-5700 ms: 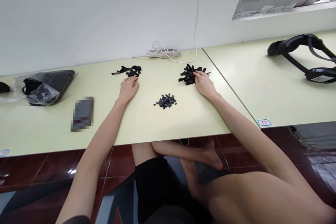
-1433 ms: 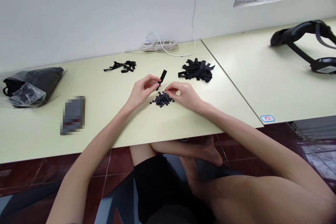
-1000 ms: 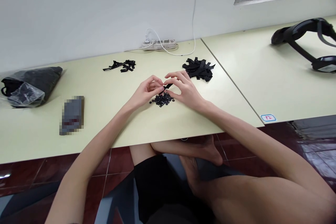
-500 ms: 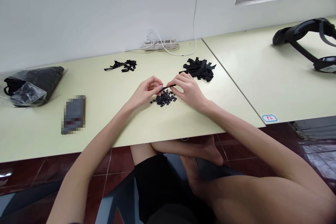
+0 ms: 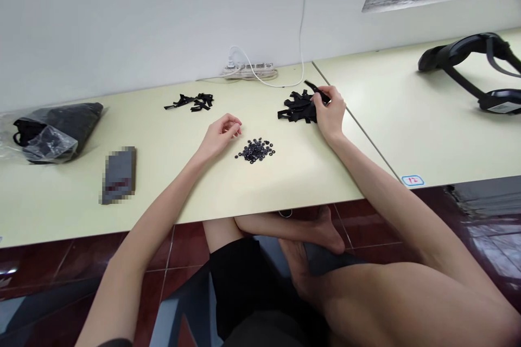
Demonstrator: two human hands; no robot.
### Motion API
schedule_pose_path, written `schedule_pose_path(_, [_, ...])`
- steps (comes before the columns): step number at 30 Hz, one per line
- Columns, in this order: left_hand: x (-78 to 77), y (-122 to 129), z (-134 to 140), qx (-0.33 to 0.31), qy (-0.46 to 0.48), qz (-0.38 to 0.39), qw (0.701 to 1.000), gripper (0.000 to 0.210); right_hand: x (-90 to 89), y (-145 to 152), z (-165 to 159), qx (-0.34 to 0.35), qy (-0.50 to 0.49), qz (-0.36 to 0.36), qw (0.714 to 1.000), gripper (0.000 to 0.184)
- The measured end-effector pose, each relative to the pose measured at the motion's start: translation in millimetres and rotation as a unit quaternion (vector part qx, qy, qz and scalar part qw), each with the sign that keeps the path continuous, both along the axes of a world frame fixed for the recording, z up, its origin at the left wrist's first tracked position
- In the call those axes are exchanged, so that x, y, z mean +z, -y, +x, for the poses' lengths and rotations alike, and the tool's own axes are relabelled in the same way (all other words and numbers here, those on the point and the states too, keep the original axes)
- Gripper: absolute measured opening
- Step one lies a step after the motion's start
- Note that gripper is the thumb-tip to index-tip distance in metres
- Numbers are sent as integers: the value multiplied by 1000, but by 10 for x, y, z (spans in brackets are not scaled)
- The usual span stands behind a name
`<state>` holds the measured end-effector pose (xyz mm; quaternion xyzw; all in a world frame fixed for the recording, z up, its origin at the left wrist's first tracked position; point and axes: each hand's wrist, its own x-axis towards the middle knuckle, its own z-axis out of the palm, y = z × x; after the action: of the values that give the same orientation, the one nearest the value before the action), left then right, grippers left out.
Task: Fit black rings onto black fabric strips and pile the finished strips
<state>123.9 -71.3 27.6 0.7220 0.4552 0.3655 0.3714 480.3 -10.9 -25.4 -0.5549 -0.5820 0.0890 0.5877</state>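
My right hand [image 5: 330, 114] is over the right-hand pile of black fabric strips [image 5: 299, 107], pinching one black strip [image 5: 311, 87] whose free end points up and left. My left hand [image 5: 222, 131] rests by the table's middle, its fingers curled and the thumb drawn in against them. Whether anything small sits between those fingertips is hidden. Just right of and below it lies a heap of small black ring-like pieces [image 5: 255, 150], with several strays at its edges. Farther back on the left is a smaller group of black strips [image 5: 199, 102].
A power strip [image 5: 250, 70] with a white cable stands against the wall. On the left lie a clear plastic bag [image 5: 61, 135] with black contents and a blurred-out dark rectangular object [image 5: 119, 174]. A black headset-like device [image 5: 459, 57] sits on the right table [image 5: 411, 119].
My right hand has moved right and back from above the heap to the right-hand strip pile, with a black strip in it. The left hand has shifted slightly left, away from the strip.
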Motion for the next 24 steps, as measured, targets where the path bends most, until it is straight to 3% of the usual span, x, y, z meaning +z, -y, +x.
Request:
schedule_pose_path(4, [-70, -249, -315, 109, -100, 88, 985, 20, -76, -67, 79, 5, 5, -32, 999, 45])
schedule_pose_path(7, [-118, -442, -660, 197, -223, 180, 938, 31, -61, -13, 11, 21, 43, -28, 998, 57])
schedule_pose_path(9, [-151, -539, -856, 229, -283, 141, 921, 46, -44, 21, -34, 26, 66, -30, 997, 55])
schedule_pose_path(12, [-192, -623, -1012, 237, -348, 42, 906, 66, -28, 46, -71, 31, 79, -39, 996, 53])
schedule_pose_path(14, [-209, -648, -1033, 225, -366, 21, 903, 72, -19, 53, -84, 30, 77, -49, 995, 54])
schedule_pose_path(24, [-220, -629, -962, 206, -318, 103, 920, 58, 43, 153, -232, 28, 105, -6, 994, 44])
